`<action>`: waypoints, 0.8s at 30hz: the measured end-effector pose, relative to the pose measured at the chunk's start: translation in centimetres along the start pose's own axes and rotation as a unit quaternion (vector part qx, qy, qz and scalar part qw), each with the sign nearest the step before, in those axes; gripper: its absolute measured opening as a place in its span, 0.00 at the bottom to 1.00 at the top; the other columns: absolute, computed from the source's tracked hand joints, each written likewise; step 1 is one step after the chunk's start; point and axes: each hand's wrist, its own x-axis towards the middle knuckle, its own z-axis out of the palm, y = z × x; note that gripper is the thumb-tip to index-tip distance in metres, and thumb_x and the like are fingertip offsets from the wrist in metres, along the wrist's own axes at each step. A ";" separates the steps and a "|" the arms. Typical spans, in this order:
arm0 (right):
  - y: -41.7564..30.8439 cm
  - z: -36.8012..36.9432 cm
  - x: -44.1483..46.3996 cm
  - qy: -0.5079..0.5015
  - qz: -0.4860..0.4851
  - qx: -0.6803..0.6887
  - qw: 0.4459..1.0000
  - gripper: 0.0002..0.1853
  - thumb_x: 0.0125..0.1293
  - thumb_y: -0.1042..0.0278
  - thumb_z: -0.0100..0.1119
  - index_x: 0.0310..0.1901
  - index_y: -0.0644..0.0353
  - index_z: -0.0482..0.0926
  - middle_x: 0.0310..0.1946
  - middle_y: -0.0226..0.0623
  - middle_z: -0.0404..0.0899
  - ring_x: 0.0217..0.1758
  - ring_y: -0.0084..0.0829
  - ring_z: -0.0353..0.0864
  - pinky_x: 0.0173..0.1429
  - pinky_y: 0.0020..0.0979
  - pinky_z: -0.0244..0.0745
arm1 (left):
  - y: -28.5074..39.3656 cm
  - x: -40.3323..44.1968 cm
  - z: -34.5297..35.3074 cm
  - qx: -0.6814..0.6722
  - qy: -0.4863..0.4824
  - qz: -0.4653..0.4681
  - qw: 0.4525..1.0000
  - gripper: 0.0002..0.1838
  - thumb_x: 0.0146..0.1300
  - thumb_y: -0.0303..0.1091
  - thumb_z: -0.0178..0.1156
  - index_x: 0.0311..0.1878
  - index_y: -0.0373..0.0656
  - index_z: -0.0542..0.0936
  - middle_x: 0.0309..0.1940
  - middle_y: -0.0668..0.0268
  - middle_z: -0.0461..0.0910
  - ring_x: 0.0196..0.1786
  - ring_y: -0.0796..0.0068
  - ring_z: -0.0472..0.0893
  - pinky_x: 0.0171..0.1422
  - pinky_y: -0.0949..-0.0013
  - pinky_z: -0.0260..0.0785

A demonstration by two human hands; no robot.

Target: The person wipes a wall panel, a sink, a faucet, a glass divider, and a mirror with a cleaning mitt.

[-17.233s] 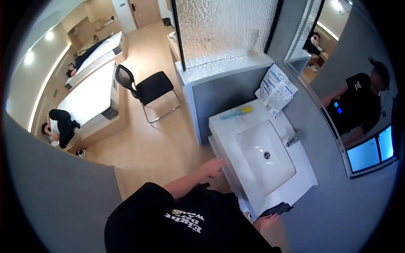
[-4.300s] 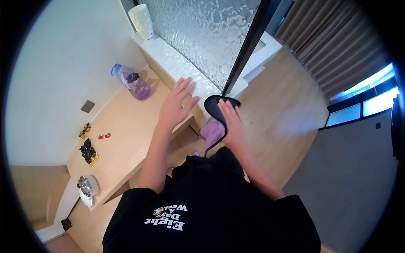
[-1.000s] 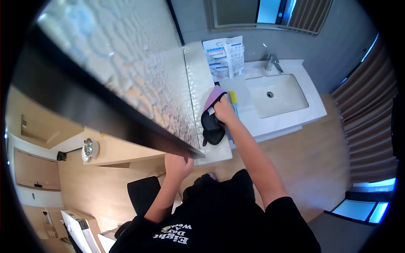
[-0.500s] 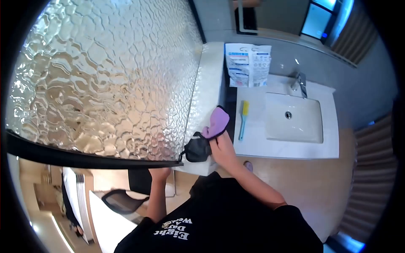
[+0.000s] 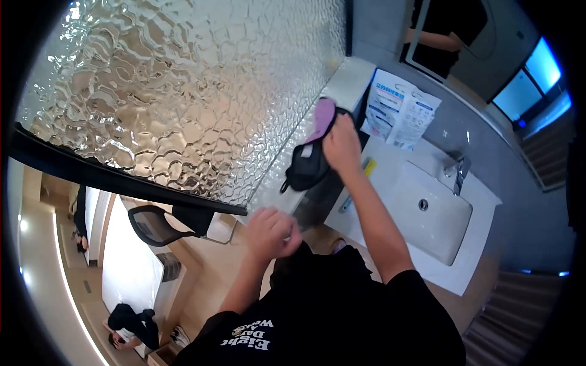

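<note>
My right hand [image 5: 343, 143] grips a purple-and-black cloth piece [image 5: 308, 166] by its right side. It has a purple inner face, a small white label and a black loop at its lower end. It is held over the pale ledge beside the textured glass. My left hand [image 5: 271, 233] is closed in a fist just below the lower corner of the glass panel, near the ledge's end. Nothing shows in its fingers. A brush with yellow bristles [image 5: 370, 166] lies on the white counter, partly hidden by my right forearm.
The textured glass panel [image 5: 183, 110] with a black frame stands on the left. A white printed pouch [image 5: 400, 110] stands behind the white sink [image 5: 441, 229], by the faucet [image 5: 459, 174]. In the lower left are a mesh-backed chair [image 5: 152, 226] and a person [image 5: 133, 326].
My right hand has moved up along the ledge with the cloth piece, turning it. My left hand has come out from behind the glass edge. The view has rotated.
</note>
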 end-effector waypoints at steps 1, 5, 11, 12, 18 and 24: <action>1.5 0.1 1.2 -0.006 0.012 -0.001 1.000 0.16 0.59 0.72 0.52 0.45 0.72 0.80 0.50 0.56 0.80 0.60 0.54 0.76 0.74 0.50 0.65 | -0.2 0.5 0.4 0.005 0.003 -0.007 1.000 0.08 0.48 0.25 0.63 0.22 0.48 0.72 0.19 0.67 0.70 0.24 0.63 0.72 0.31 0.61 0.62; 7.5 1.4 5.2 0.020 0.025 -0.009 0.999 0.15 0.64 0.70 0.50 0.47 0.71 0.80 0.52 0.55 0.79 0.60 0.55 0.75 0.76 0.48 0.64 | -0.6 0.1 0.9 -0.021 -0.028 -0.109 0.993 0.14 0.53 0.29 0.67 0.19 0.48 0.71 0.15 0.66 0.69 0.19 0.63 0.72 0.25 0.60 0.61; 12.1 2.2 9.8 -0.015 0.066 0.000 0.998 0.17 0.66 0.66 0.47 0.46 0.69 0.81 0.50 0.54 0.80 0.59 0.54 0.76 0.74 0.52 0.64 | -0.8 0.3 0.8 -0.037 -0.009 -0.130 0.991 0.17 0.55 0.28 0.67 0.16 0.46 0.69 0.12 0.64 0.66 0.15 0.61 0.69 0.21 0.60 0.58; 11.8 2.4 9.5 -0.019 0.068 0.002 0.997 0.17 0.66 0.66 0.47 0.46 0.69 0.81 0.50 0.54 0.80 0.59 0.54 0.76 0.74 0.52 0.64 | -0.6 0.1 0.8 -0.028 -0.011 -0.121 0.992 0.17 0.55 0.28 0.67 0.16 0.46 0.69 0.12 0.64 0.66 0.15 0.61 0.70 0.21 0.61 0.58; 4.8 1.0 7.0 -0.127 -0.020 -0.122 0.984 0.22 0.61 0.58 0.53 0.44 0.70 0.84 0.51 0.54 0.80 0.61 0.49 0.76 0.75 0.55 0.63 | -0.4 -0.2 0.9 -0.047 0.026 -0.156 0.986 0.17 0.56 0.28 0.66 0.17 0.45 0.69 0.12 0.63 0.66 0.15 0.61 0.70 0.22 0.60 0.59; -8.2 -3.6 -2.0 -0.186 -0.092 -0.034 0.978 0.22 0.56 0.60 0.59 0.43 0.75 0.82 0.50 0.62 0.78 0.62 0.59 0.74 0.76 0.52 0.61 | -0.4 -0.6 1.1 -0.024 0.046 -0.174 0.983 0.17 0.58 0.30 0.65 0.17 0.44 0.70 0.12 0.63 0.67 0.16 0.60 0.71 0.22 0.59 0.60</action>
